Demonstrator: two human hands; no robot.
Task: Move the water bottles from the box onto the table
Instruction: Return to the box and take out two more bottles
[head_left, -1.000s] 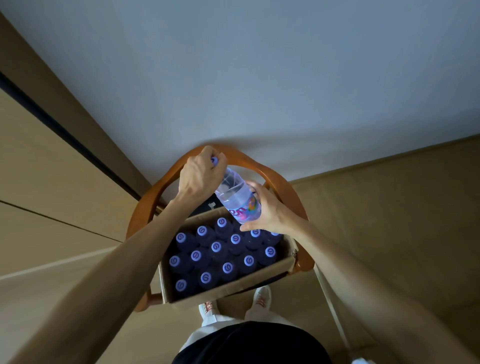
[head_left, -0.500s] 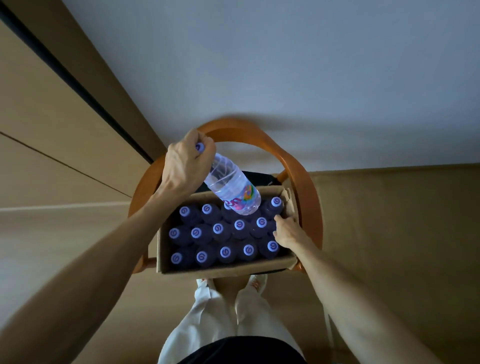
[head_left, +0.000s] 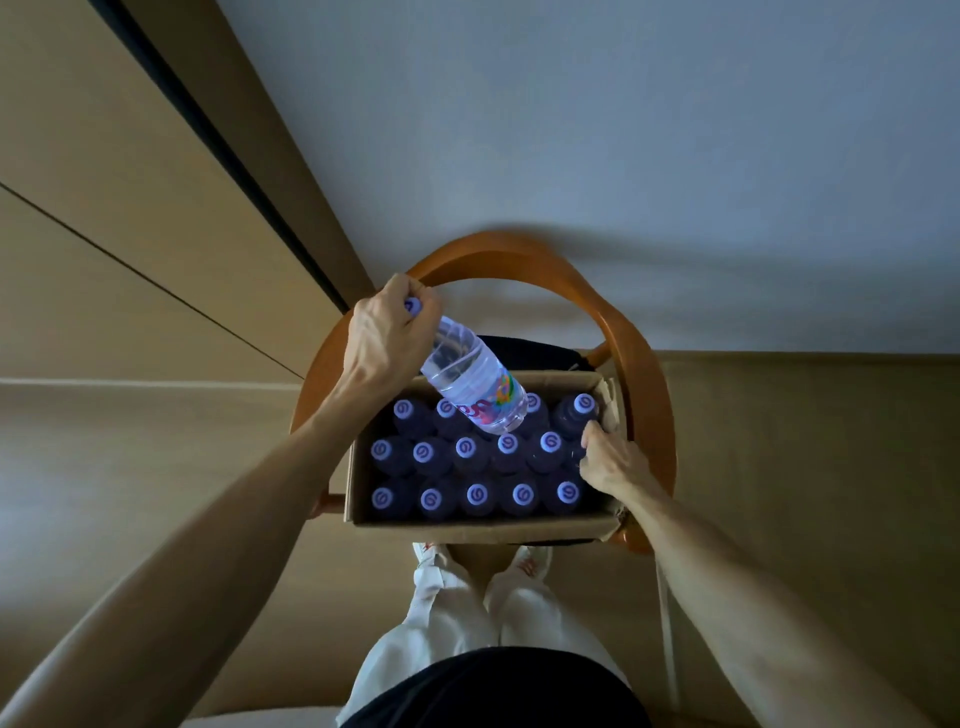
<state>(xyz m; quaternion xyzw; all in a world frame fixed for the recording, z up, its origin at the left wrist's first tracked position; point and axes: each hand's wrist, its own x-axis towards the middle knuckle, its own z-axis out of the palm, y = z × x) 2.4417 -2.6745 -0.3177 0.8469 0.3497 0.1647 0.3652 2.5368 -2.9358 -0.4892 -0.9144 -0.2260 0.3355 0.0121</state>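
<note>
An open brown cardboard box (head_left: 483, 527) sits on the dark seat of a rounded orange-brown wooden chair (head_left: 641, 374). Inside it, dark bottles with pale lilac screw caps (head_left: 470, 448) stand upright in close rows, filling the box almost wall to wall. Above the box's far left corner, the person's left hand (head_left: 387, 338) holds a clear plastic water bottle with a colourful label (head_left: 475, 384) by its cap and neck, fingers curled round the top; the bottle tilts, its base hanging just over the far row of caps. The right hand (head_left: 610, 460) reaches into the right end of the box, its fingers curling down beside the far right bottle (head_left: 576, 415); whether this grip has closed on a bottle cannot be told. The chair stands on a tan floor (head_left: 156, 467) against a pale grey wall (head_left: 571, 130). Below the box's near edge show the person's light trousers (head_left: 452, 618) and white shoes (head_left: 535, 561).
</note>
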